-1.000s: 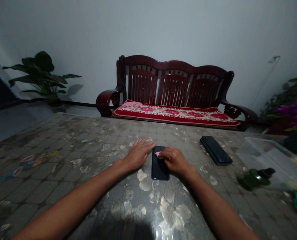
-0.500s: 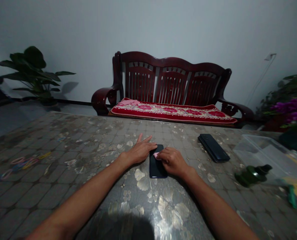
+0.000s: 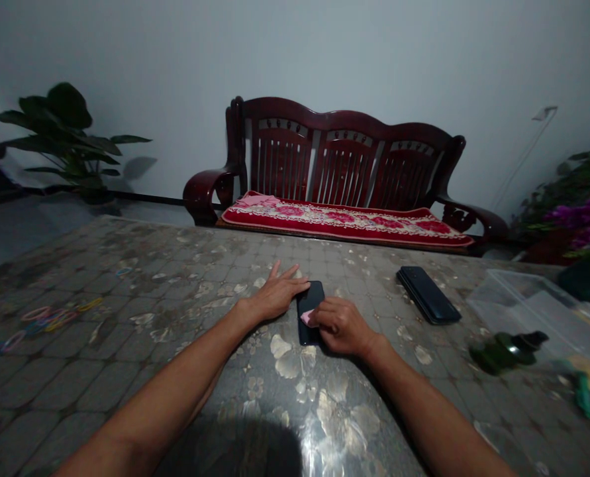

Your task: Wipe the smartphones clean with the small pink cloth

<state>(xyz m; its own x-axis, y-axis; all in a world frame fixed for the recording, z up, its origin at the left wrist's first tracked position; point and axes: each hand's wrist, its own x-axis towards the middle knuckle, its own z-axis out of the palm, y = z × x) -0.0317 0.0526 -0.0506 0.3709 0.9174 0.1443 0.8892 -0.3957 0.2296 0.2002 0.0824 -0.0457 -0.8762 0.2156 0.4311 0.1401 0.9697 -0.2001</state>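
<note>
A dark smartphone (image 3: 316,291) lies flat on the patterned tablecloth in front of me. My left hand (image 3: 277,294) rests at its upper left edge, fingers spread, with the fingertips touching the phone. In my right hand (image 3: 343,324) a small pink cloth (image 3: 306,318) is pinched and pressed against the screen, around the phone's middle. The curled fingers hide most of the cloth and part of the phone's right side.
A stack of dark phones (image 3: 428,295) lies to the right. Beyond it are a green bottle (image 3: 504,352) on its side and a clear plastic box (image 3: 518,298). Colourful rubber bands (image 3: 51,319) lie at left. Behind the table (image 3: 140,371) stands a wooden bench (image 3: 347,162).
My right hand with the pink cloth has slid slightly down the phone's screen. The left hand stays at the upper edge. The view has shifted a little.
</note>
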